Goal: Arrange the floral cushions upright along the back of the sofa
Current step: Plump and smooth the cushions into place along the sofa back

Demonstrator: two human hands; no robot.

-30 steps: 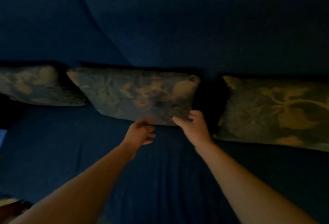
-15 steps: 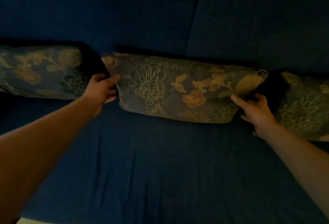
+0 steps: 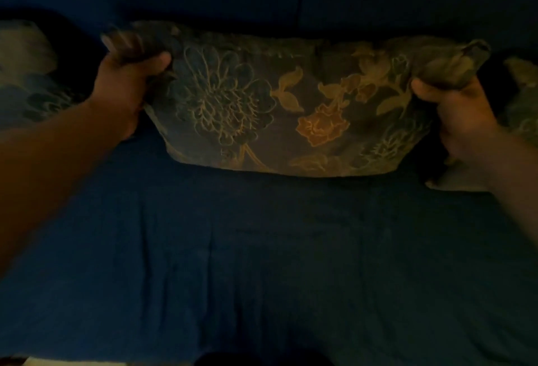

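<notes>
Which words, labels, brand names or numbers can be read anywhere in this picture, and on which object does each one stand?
None: no word, label, brand or number can be read.
The middle floral cushion, gripped by the left hand and the right hand, shows only flower patterns.
The cushion at the left, the cushion at the right and the blue sofa show no text; the picture is dim.

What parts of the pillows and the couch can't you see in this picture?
- Left cushion, head view: cut off by the picture's left edge, blurred, partly behind the left hand.
- Right cushion: cut off by the right edge, mostly behind the right hand.
- Middle cushion: both upper corners bunched inside the fists; its back is hidden.
- Sofa: too dark to make out its top; arms out of frame.
</notes>
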